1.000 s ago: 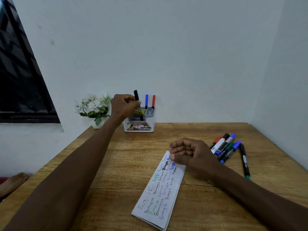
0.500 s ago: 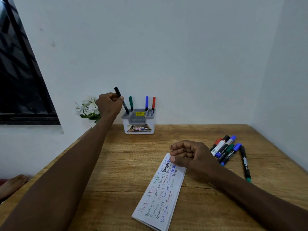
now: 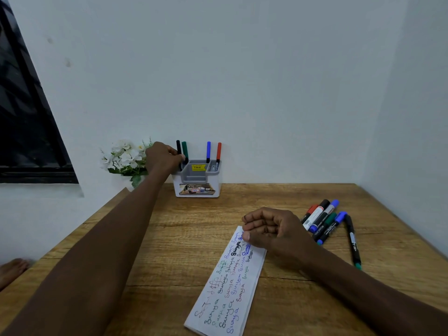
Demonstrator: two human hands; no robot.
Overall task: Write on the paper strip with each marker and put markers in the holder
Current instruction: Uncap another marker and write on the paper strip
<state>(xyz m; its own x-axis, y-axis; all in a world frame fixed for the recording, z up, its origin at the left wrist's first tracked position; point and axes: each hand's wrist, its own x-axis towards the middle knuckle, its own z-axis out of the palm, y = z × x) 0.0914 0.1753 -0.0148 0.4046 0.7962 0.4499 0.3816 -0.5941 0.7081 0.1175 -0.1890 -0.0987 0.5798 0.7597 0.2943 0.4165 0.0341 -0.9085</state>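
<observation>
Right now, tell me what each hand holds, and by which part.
Left hand pinches the black marker low on its barrel, just above the holder. Right hand holds nothing; it rests loosely curled on the paper strip.

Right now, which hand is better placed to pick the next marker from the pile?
Right. The right hand rests on the strip beside the pile; the left hand is at the holder, gripping a black marker.
</observation>
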